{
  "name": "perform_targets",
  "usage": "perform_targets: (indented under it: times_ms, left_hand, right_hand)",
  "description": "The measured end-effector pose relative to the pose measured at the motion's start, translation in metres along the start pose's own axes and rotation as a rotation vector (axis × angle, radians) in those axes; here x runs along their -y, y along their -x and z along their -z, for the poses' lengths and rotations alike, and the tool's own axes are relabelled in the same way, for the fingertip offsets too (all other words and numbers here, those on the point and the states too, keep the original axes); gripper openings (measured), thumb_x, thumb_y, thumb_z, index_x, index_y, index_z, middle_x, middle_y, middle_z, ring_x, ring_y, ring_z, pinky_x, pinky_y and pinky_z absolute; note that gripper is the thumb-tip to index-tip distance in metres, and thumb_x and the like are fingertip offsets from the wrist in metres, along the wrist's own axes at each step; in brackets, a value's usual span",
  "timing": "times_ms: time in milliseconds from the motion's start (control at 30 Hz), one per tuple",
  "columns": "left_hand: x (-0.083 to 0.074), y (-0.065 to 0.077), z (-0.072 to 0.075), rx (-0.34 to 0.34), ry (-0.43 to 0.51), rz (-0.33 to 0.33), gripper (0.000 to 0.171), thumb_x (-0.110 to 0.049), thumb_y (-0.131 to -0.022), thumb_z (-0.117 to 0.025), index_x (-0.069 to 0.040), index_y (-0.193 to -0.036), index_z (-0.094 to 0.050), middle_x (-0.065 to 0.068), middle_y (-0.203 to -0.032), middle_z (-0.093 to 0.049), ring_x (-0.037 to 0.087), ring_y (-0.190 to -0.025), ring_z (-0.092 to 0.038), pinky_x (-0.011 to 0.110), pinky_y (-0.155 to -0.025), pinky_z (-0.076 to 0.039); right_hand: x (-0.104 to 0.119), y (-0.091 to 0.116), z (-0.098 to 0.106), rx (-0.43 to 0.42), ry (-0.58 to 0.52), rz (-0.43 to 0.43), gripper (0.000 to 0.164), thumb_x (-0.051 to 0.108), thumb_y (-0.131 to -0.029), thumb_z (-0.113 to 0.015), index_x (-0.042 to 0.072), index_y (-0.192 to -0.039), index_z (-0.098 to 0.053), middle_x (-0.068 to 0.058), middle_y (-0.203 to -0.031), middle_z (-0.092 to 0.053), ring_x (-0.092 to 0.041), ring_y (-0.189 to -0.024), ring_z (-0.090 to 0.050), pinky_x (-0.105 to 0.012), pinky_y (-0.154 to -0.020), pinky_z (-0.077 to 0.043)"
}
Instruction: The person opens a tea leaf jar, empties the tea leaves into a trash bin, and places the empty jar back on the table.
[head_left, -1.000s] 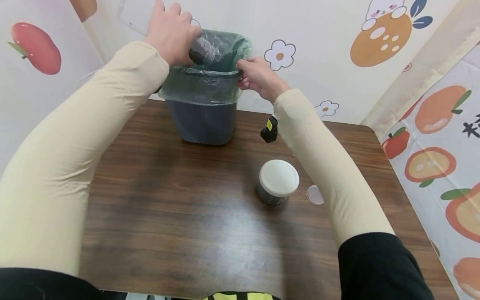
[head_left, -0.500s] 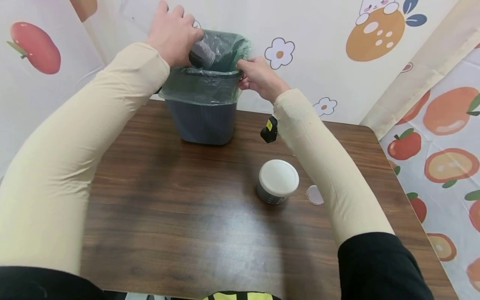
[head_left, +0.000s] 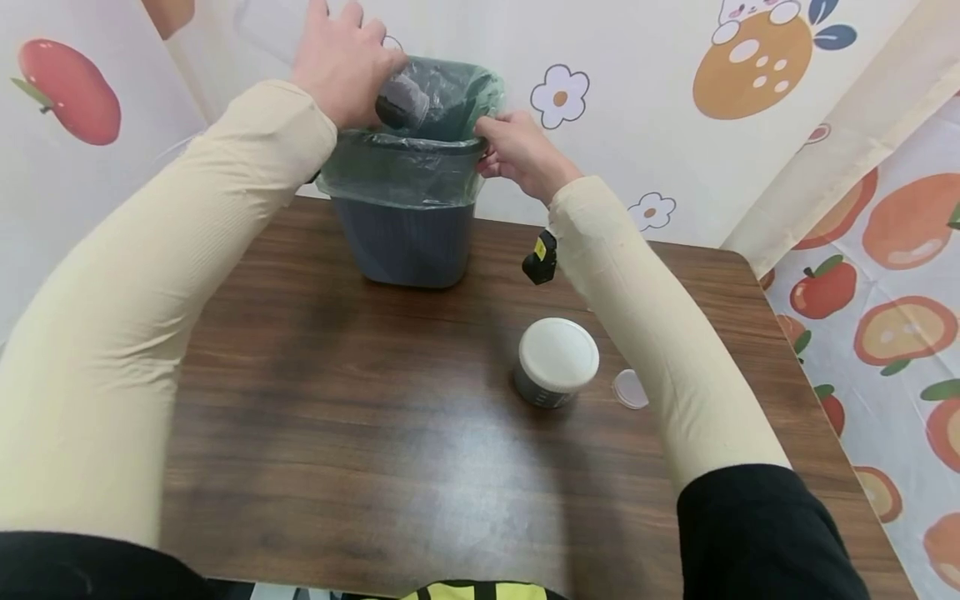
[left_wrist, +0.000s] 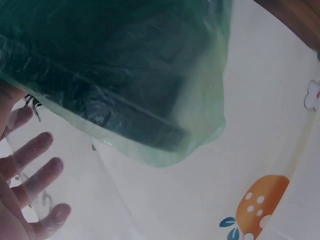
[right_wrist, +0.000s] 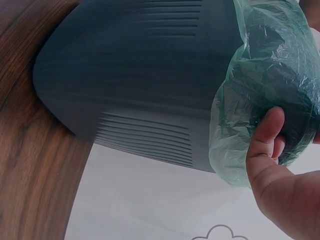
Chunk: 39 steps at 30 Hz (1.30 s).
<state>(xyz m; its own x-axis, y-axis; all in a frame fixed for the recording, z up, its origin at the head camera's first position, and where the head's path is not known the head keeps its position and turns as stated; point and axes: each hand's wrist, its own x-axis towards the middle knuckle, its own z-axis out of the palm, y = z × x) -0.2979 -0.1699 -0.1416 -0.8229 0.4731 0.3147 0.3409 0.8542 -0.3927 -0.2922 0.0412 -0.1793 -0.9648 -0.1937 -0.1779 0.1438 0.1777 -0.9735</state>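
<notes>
My left hand (head_left: 341, 67) grips a clear plastic bottle (head_left: 411, 93), tilted so its neck points into the trash bin (head_left: 408, 246). Something dark shows near the bottle's neck. In the left wrist view, the fingers spread along the bottle's clear wall (left_wrist: 92, 185), which has a few dark specks. A thin green bin liner (head_left: 401, 179) is folded over the bin's rim. On the right side, my right hand (head_left: 525, 154) pinches the rim through the liner. The right wrist view has its thumb (right_wrist: 270, 127) pressed on the liner from outside.
On the brown wooden table (head_left: 360, 450) stands a jar (head_left: 557, 358) with a white lid and dark lower part. A small clear disc (head_left: 630, 389) lies beside it, near the right forearm. Printed white curtains (head_left: 622, 50) hang close behind the bin.
Both hands, the bottle and the bin keep nearly the same places. The dark patch inside the bottle's neck shifts slightly; the printed curtain at the right sways.
</notes>
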Motion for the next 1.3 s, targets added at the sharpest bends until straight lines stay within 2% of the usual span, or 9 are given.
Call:
perform_targets:
  times_ms: [233, 500, 700, 767, 900, 1000, 1100, 1200, 1300]
  left_hand:
    - [0.001, 0.000, 0.000, 0.049, -0.013, -0.009, 0.058, -0.019, -0.075, -0.079, -0.004, -0.125, -0.054, 0.026, -0.115, -0.051, 0.045, -0.110, -0.041, 0.065, -0.104, -0.018]
    - [0.003, 0.000, 0.001, 0.064, 0.000, 0.010, 0.062, -0.021, -0.073, -0.081, -0.004, -0.126, -0.053, 0.026, -0.117, -0.051, 0.045, -0.112, -0.041, 0.065, -0.105, -0.016]
    - [0.006, -0.002, 0.003, 0.061, -0.004, -0.008, 0.065, -0.022, -0.070, -0.084, -0.004, -0.125, -0.054, 0.026, -0.116, -0.051, 0.045, -0.110, -0.041, 0.064, -0.103, -0.018]
    - [0.007, -0.002, 0.003, 0.062, -0.013, -0.032, 0.065, -0.021, -0.070, -0.083, -0.004, -0.125, -0.054, 0.026, -0.115, -0.051, 0.045, -0.109, -0.040, 0.064, -0.103, -0.017]
    - [0.009, -0.001, 0.001, 0.006, -0.050, -0.106, 0.058, -0.015, -0.069, -0.082, -0.004, -0.120, -0.057, 0.025, -0.111, -0.052, 0.044, -0.107, -0.041, 0.061, -0.105, -0.015]
    - [0.010, -0.001, -0.001, -0.064, -0.080, -0.180, 0.042, -0.002, -0.072, -0.073, -0.004, -0.112, -0.061, 0.024, -0.107, -0.054, 0.042, -0.103, -0.043, 0.059, -0.107, -0.015]
    - [0.011, -0.001, -0.002, -0.106, -0.110, -0.234, 0.038, 0.010, -0.072, -0.063, -0.004, -0.108, -0.063, 0.023, -0.105, -0.055, 0.040, -0.099, -0.043, 0.058, -0.108, -0.014]
    - [0.010, -0.002, -0.002, -0.131, -0.135, -0.257, 0.038, 0.012, -0.073, -0.062, -0.005, -0.107, -0.064, 0.022, -0.104, -0.054, 0.039, -0.099, -0.042, 0.057, -0.109, -0.014]
    - [0.010, -0.002, -0.002, -0.145, -0.188, -0.314, 0.033, 0.012, -0.077, -0.063, -0.007, -0.104, -0.065, 0.021, -0.103, -0.055, 0.037, -0.098, -0.042, 0.054, -0.111, -0.009]
  right_hand:
    - [0.000, 0.001, 0.000, 0.002, 0.006, 0.001, 0.015, 0.014, -0.099, -0.043, 0.004, -0.089, -0.046, -0.007, -0.084, -0.041, -0.019, -0.064, -0.044, -0.024, -0.063, -0.047]
    - [-0.001, 0.001, 0.000, 0.005, 0.019, 0.001, 0.014, 0.015, -0.100, -0.043, 0.003, -0.092, -0.048, -0.008, -0.085, -0.041, -0.019, -0.066, -0.045, -0.024, -0.063, -0.047]
    - [-0.001, 0.001, 0.000, -0.003, 0.030, -0.001, 0.013, 0.014, -0.099, -0.043, 0.004, -0.093, -0.047, -0.007, -0.085, -0.041, -0.018, -0.065, -0.044, -0.024, -0.063, -0.047]
    - [-0.001, 0.001, 0.000, -0.003, 0.029, -0.003, 0.013, 0.014, -0.099, -0.043, 0.004, -0.092, -0.047, -0.007, -0.085, -0.041, -0.018, -0.065, -0.044, -0.024, -0.063, -0.047]
    - [-0.001, 0.001, 0.000, 0.000, 0.026, -0.004, 0.014, 0.014, -0.099, -0.043, 0.003, -0.091, -0.047, -0.007, -0.084, -0.041, -0.019, -0.065, -0.044, -0.025, -0.064, -0.047]
    - [-0.001, 0.001, 0.000, -0.001, 0.026, -0.002, 0.013, 0.014, -0.099, -0.043, 0.004, -0.092, -0.047, -0.007, -0.084, -0.041, -0.018, -0.064, -0.044, -0.025, -0.064, -0.047]
    - [-0.001, 0.001, -0.001, -0.004, 0.023, -0.001, 0.013, 0.013, -0.099, -0.043, 0.004, -0.092, -0.047, -0.007, -0.084, -0.041, -0.018, -0.064, -0.044, -0.025, -0.063, -0.047]
    - [-0.001, 0.001, -0.001, -0.008, 0.026, -0.006, 0.013, 0.014, -0.099, -0.043, 0.004, -0.092, -0.047, -0.007, -0.084, -0.041, -0.018, -0.065, -0.045, -0.025, -0.063, -0.047]
    - [-0.001, 0.000, -0.001, -0.008, 0.034, -0.012, 0.013, 0.015, -0.099, -0.043, 0.004, -0.093, -0.047, -0.007, -0.085, -0.042, -0.018, -0.065, -0.045, -0.025, -0.064, -0.047]
